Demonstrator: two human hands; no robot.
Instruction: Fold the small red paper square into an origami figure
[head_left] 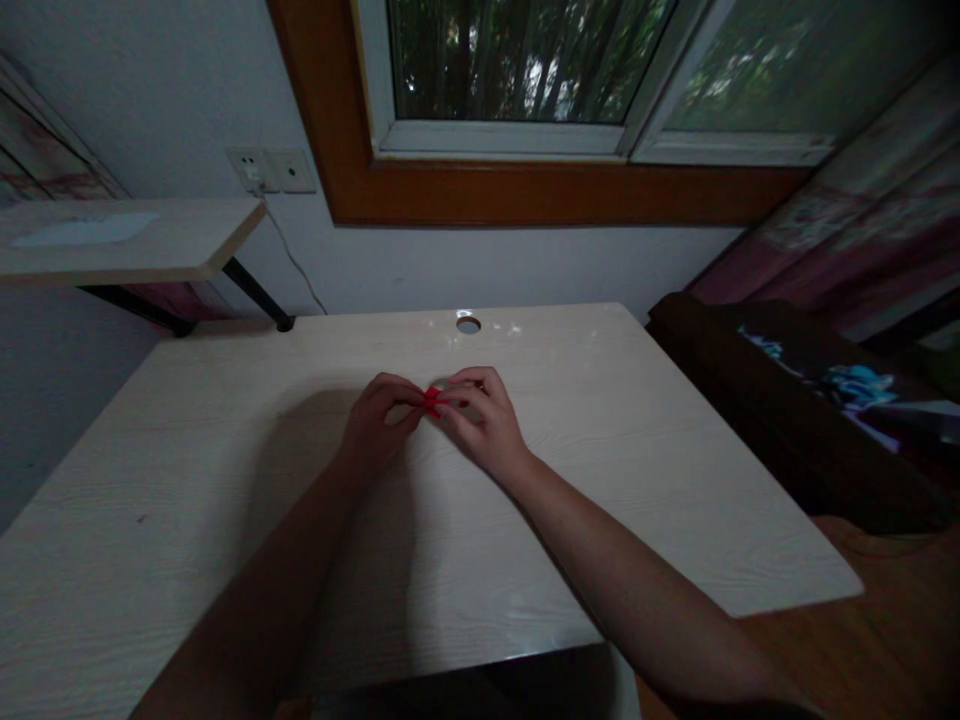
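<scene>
A small red piece [432, 400], perhaps folded paper, is pinched between both hands over the middle of a pale wooden desk [225, 500]. My left hand [379, 420] curls its fingers onto the piece's left side. My right hand [480, 415] grips it from the right, fingertips pressed together. Most of the red piece is hidden by the fingers, so its shape is unclear.
A round cable hole [468, 323] sits near the desk's far edge. A raised shelf [127, 240] stands at the back left, below a wall socket [271, 170]. A dark piece of furniture [787, 420] with colourful things flanks the right. A window [525, 70] is ahead.
</scene>
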